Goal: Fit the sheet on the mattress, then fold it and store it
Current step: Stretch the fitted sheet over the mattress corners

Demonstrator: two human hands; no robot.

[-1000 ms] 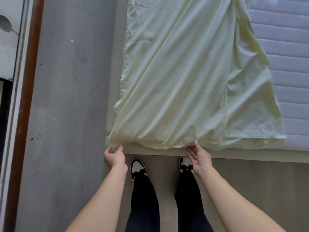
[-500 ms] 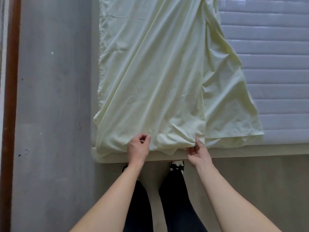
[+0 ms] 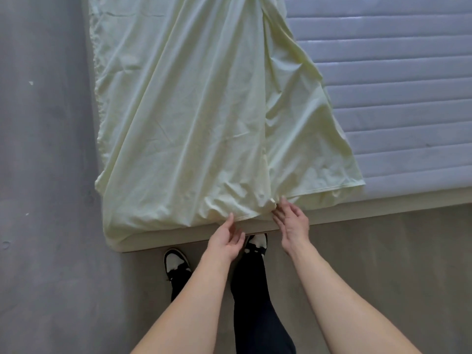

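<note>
- From my head view, the top of the sheet is cut off by the frame, so I can't see where it ends up there.
- The mattress runs out of view at the right and top; only its near left corner shows, and that is covered by cloth.
- I can't make out whether the sheet's corner is tucked under the mattress or just draped over it; the hem there disappears round the edge.
- The sheet is pale yellow-green, thin and soft, pulled into long diagonal creases that fan down toward the near edge. It lies over the left part of the mattress, bunched near my hands, with a second flap lying flat to the right, its stitched hem visible.
- The bare mattress is pale lilac-grey with padded horizontal ribs and a plain beige side band.
- The floor is smooth grey with small scuffs.
- My left hand has its fingers straight and loose, fingertips touching the sheet's hem at the near edge, gripping nothing.
- My right hand is spread with relaxed fingers, its tips touching the bunched fold just beside the left hand; it clasps nothing.
- Below are black trousers and black-and-white shoes.
</note>
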